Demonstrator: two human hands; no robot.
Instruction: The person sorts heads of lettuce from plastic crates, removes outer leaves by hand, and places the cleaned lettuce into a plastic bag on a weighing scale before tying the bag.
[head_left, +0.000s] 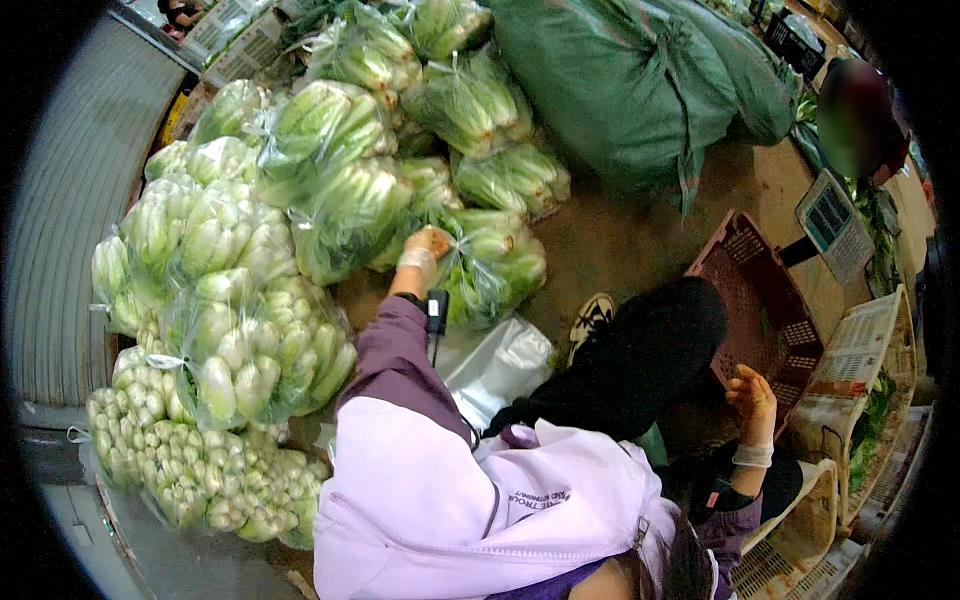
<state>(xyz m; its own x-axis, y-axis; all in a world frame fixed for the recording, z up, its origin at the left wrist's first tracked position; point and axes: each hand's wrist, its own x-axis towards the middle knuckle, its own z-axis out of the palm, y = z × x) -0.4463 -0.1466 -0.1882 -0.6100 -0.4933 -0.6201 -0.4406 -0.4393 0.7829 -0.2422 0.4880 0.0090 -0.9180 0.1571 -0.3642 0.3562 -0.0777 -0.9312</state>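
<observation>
My left hand (426, 246) grips the gathered neck of a clear plastic bag of leafy green vegetables (499, 262), which rests on the floor at the near edge of a pile of similar bags. Below that bag lies a stack of clear plastic bags (506, 360). Over on the right, my right hand (752, 405) is raised with its fingers slightly curled and apart, holding nothing. It is beside a dark red plastic crate (765, 307). Both hands wear thin, translucent gloves. Bagged pale heads of vegetables (232, 375) are piled at the left.
A large green woven sack (615, 82) stands at the top. A weighing scale (835, 225) is beyond the red crate. Pale plastic crates (862, 405) with greens line the right side. Another person (859, 120) is at the upper right. A corrugated metal shutter (75, 202) borders the left.
</observation>
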